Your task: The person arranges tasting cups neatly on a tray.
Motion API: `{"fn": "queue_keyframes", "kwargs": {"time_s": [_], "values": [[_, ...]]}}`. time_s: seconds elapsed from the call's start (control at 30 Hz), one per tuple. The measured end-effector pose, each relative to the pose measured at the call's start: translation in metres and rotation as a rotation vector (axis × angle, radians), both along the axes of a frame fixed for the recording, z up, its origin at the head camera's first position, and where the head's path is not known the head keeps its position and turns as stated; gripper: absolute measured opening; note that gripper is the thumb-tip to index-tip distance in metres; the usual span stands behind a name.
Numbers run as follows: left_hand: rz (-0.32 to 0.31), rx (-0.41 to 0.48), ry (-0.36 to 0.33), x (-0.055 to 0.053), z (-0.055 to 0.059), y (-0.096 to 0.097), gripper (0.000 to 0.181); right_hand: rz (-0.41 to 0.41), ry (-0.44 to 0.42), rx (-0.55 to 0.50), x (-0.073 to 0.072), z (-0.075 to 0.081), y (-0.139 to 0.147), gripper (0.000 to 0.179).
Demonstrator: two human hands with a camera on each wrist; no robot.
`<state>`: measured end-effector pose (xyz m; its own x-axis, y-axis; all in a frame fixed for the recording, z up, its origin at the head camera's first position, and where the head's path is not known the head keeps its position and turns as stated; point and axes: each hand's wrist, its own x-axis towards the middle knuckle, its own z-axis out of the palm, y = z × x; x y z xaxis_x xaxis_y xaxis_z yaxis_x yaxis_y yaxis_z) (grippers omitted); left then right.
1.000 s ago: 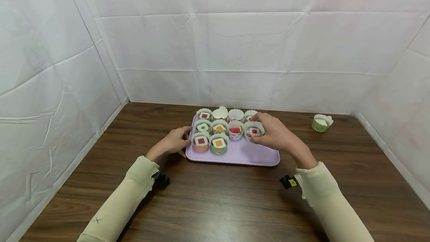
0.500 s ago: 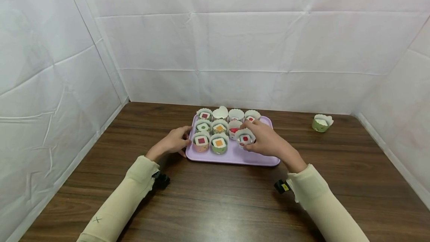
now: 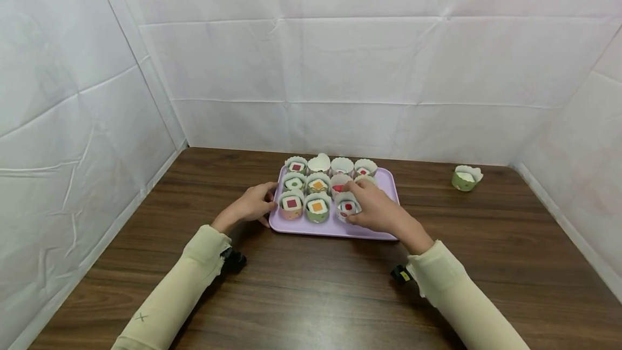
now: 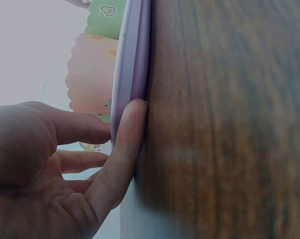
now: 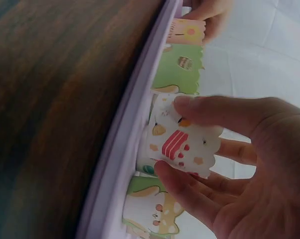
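Note:
A purple tray [image 3: 335, 228] bears several paper baking cups with square tops in rows. At its left edge, my left hand [image 3: 250, 204] grips the rim; in the left wrist view a finger presses the tray's [image 4: 125, 64] outer side while others meet the rim. My right hand [image 3: 376, 207] holds a white baking cup [image 3: 346, 215] with a red-centred piece inside, in the front row beside a green cup [image 3: 317, 215]. Cake prints show on this cup [image 5: 175, 144] in the right wrist view, between thumb and fingers. Partly hidden behind my right hand are a cup with red pieces [image 3: 338, 181] and another cup [image 3: 365, 179].
A lone green baking cup [image 3: 465, 179] stands far right on the dark wooden table [image 3: 311, 290]. Pale cloth walls [image 3: 350, 69] close off the back and sides. A pink cup [image 3: 291, 210] stands by my left fingers.
My right hand has carried the white cup left and toward me, from the right of the second row to the front row. The left hand has stayed on the tray's edge.

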<state>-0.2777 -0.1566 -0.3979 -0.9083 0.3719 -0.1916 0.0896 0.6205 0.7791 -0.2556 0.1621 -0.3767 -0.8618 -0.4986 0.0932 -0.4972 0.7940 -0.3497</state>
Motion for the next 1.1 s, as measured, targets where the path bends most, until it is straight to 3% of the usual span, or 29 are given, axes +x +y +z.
{"fn": "queue_keyframes", "kwargs": {"time_s": [0.2, 0.6, 1.1], "values": [[-0.003, 0.001, -0.001, 0.000, -0.002, 0.000, 0.061, -0.032, -0.008, 0.024, 0.001, -0.004, -0.005, 0.070], [-0.003, 0.000, 0.006, 0.000, -0.001, 0.000, 0.062, -0.022, 0.045, -0.034, 0.000, -0.010, -0.009, 0.072], [-0.010, 0.003, 0.029, -0.002, -0.002, -0.001, 0.062, -0.059, -0.032, -0.020, 0.003, -0.006, -0.008, 0.077]]}}
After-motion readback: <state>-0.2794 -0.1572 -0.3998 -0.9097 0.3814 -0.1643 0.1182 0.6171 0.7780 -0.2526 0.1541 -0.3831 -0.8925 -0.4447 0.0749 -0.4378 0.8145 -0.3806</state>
